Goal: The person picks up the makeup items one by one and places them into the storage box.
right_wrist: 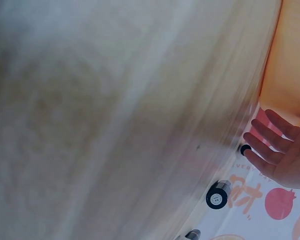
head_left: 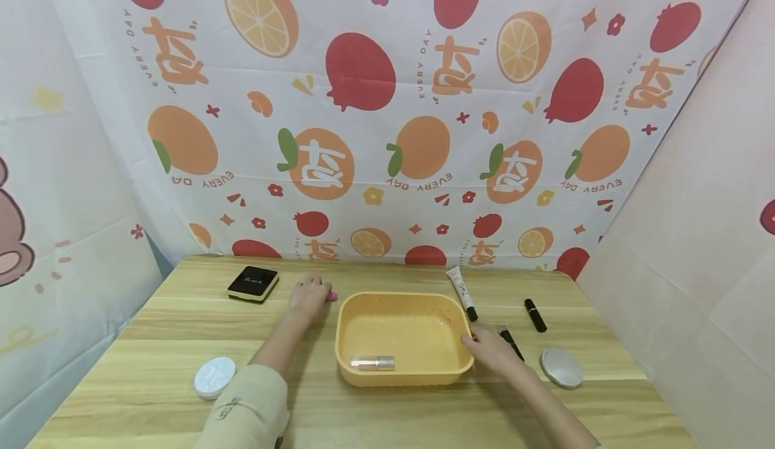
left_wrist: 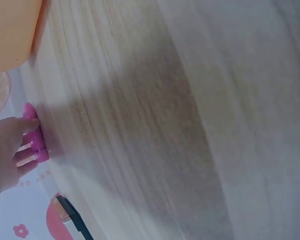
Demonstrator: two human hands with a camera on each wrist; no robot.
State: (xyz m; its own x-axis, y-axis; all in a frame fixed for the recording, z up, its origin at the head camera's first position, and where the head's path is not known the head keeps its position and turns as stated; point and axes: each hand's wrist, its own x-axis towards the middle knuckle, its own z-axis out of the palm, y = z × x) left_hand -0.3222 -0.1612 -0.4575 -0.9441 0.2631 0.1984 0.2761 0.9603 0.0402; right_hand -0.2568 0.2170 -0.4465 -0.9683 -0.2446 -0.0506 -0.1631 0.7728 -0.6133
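Note:
In the head view my left hand [head_left: 310,297] is at the back of the table, left of the yellow plastic basin [head_left: 402,379]. Its thumb and fingers pinch a small magenta tube [left_wrist: 36,142], mostly covered by the hand from above. My right hand [head_left: 492,349] is at the basin's right rim, fingertips right at the edge; the right wrist view shows its fingers [right_wrist: 270,134] spread and fairly straight. Inside the basin, near its front wall, lies a clear lip gloss tube with a silvery cap [head_left: 372,363].
A black square compact [head_left: 253,283] and a round white case [head_left: 214,377] are on the left. Right of the basin are a white squeeze tube [head_left: 462,291], a black-handled brush [head_left: 511,342], a black lipstick-like tube [head_left: 535,316] and a round silvery compact [head_left: 562,367]. Printed cloth [head_left: 375,153] hangs behind.

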